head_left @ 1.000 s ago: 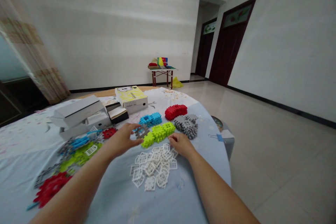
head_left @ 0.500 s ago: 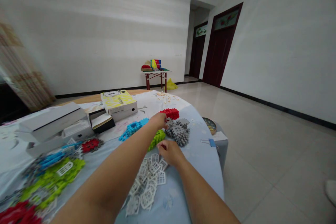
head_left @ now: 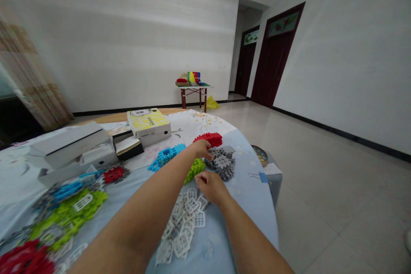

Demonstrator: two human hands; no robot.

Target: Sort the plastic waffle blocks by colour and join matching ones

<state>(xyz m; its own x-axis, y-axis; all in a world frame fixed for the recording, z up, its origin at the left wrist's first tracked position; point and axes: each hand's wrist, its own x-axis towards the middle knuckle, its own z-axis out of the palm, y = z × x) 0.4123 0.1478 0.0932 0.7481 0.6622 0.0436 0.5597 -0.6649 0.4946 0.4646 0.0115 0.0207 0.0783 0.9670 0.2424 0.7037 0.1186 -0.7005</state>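
Observation:
My left hand reaches over the left edge of a pile of grey notched building plates, thumb and fingers apart, with nothing visible in its grasp. Just behind it lies a stack of red plates. Nearer to me, my right hand is closed with curled fingers, beside the green plates; whatever it may hold is hidden. Blue plates lie to the left of my left forearm. White lattice window pieces are heaped between my forearms.
Joined green plates, red plates and white open boxes fill the left side. A yellow-and-white box stands behind. A blue clip is at the round table's right edge, beside a grey stand.
My left hand has shifted slightly from the red stack's edge toward the grey pile, its thumb now showing. My right hand stays curled near the green plates. The view has turned slightly left.

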